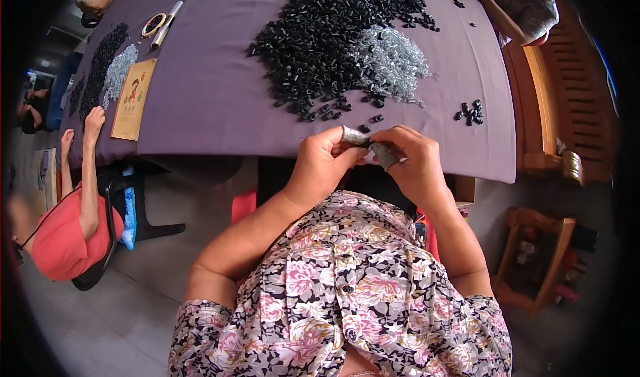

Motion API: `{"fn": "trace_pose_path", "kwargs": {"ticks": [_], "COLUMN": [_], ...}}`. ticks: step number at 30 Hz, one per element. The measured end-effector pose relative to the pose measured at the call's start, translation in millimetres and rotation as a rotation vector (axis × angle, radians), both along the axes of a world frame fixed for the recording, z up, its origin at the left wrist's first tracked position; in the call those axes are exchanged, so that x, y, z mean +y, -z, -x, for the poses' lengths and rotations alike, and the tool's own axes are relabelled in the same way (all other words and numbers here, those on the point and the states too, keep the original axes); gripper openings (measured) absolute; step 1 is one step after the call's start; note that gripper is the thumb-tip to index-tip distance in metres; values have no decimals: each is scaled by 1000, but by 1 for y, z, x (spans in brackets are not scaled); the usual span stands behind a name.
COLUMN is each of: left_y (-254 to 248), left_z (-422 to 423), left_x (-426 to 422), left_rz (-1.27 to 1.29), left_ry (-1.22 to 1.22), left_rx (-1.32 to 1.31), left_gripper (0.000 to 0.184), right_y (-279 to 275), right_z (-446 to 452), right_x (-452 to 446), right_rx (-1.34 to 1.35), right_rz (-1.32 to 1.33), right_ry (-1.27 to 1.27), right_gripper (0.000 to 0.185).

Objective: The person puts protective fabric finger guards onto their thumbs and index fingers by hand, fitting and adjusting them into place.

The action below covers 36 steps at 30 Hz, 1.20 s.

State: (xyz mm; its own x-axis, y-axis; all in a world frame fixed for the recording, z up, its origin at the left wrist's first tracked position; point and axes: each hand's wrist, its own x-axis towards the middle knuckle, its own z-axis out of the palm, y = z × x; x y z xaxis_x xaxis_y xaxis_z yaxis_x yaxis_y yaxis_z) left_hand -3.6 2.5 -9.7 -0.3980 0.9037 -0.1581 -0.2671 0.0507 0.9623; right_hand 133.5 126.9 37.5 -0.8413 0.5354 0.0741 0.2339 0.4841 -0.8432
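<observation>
Left hand (323, 156): fingers pinched nearly closed on a small black piece (365, 144), mostly hidden.
Right hand (415, 158): fingers curled against that piece; cannot tell their grip.
Small black piece: between both hands, near the table (213, 97) edge.
Black pile (313, 50): beyond the hands, touching the clear pile (392, 60) on its right.

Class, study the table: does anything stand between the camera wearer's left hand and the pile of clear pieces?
Yes. A few loose black pieces lie on the purple cloth between the left hand and the clear pile. They are low, so the hand could probably pass over them.
</observation>
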Motion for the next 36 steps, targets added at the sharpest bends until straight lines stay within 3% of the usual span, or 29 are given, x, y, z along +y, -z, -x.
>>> {"fn": "trace_pose_path", "kwargs": {"ticks": [11,14,26,32,36], "left_y": [-4,-3,2,-7,-16], "left_z": [1,-1,-5,-8,-12], "left_x": [2,2,7,13,19], "left_rz": [12,-4,4,-8,-21], "left_ry": [56,46,57,24,-13], "left_rx": [-106,-141,-87,-66,-108], "left_gripper": [14,15,15,15,11], "right_y": [7,3,-26,-31,-34], "right_z": [-5,-3,-1,-2,-5], "right_x": [6,2,0,-2,8], "right_rx": [-25,-18,-158,-150,-62], "right_rz": [287,51,-367,-380,-197], "right_ry": [17,0,-134,-89,-102], "right_gripper": [32,32,25,24,31]}}
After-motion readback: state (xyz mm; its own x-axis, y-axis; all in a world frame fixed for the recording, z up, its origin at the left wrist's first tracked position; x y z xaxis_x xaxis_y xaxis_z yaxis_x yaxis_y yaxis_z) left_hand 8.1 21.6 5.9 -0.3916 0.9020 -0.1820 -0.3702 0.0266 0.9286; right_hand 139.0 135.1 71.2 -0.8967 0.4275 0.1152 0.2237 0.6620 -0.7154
